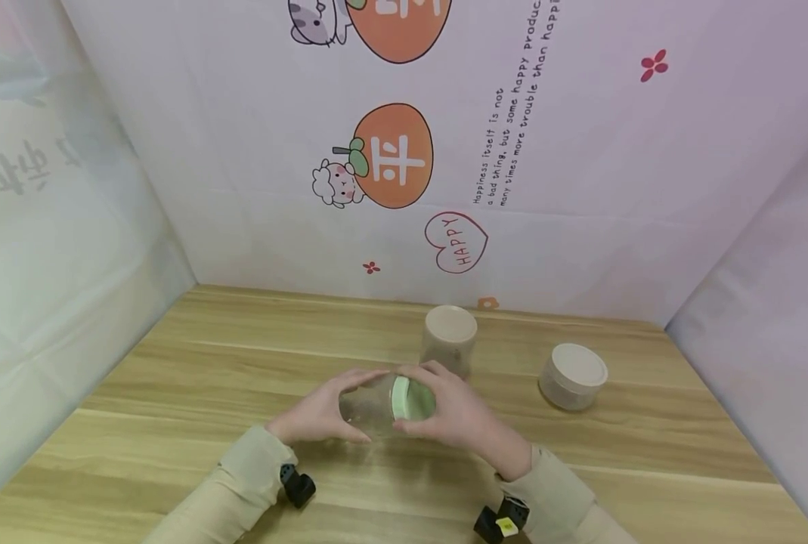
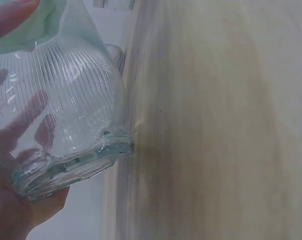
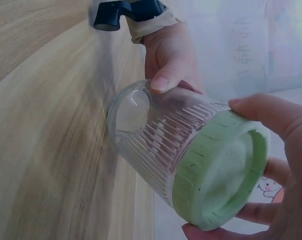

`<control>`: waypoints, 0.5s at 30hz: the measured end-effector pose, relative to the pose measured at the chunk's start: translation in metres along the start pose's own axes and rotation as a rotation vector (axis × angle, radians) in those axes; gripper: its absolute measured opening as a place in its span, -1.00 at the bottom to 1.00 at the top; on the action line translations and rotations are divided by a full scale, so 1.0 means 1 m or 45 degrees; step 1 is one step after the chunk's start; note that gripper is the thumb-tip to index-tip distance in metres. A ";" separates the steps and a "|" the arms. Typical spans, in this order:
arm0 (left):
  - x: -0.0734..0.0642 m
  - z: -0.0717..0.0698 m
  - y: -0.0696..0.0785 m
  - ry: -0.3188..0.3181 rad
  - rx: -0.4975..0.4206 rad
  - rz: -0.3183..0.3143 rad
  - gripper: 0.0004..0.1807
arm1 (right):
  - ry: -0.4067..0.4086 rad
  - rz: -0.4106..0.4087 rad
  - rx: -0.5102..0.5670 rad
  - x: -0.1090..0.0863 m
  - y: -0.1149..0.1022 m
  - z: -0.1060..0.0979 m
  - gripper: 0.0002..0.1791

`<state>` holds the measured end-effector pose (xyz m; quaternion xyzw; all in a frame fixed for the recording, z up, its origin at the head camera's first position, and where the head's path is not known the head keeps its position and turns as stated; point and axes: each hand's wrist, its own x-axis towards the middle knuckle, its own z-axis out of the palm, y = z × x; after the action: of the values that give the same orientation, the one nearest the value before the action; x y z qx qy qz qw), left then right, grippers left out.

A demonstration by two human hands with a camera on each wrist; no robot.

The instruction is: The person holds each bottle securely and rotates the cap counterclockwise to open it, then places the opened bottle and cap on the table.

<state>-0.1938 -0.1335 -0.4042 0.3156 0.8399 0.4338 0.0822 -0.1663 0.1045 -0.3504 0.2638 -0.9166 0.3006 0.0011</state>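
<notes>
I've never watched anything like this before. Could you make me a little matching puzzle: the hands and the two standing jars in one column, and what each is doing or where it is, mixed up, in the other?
Column one
1. left hand
2. right hand
3. tall jar
4. short jar

Column two
A. stands just beyond the hands, partly hidden
B. holds the glass jar by its clear body
C. stands apart, farthest to the right
D. holds the green lid

Right pairs: 1-B, 2-D, 3-A, 4-C.
</notes>
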 end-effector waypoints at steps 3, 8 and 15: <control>-0.001 0.000 -0.001 0.002 -0.008 0.000 0.02 | 0.019 -0.049 -0.032 0.000 0.000 0.001 -0.24; -0.001 0.000 -0.004 0.001 -0.035 0.028 0.01 | 0.084 -0.148 -0.152 -0.002 -0.001 0.001 -0.23; 0.001 -0.001 -0.007 -0.001 -0.047 0.062 0.01 | 0.174 -0.272 -0.257 -0.003 -0.002 0.001 -0.20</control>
<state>-0.1978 -0.1367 -0.4086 0.3346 0.8237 0.4512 0.0778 -0.1626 0.1044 -0.3507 0.3374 -0.9066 0.2223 0.1218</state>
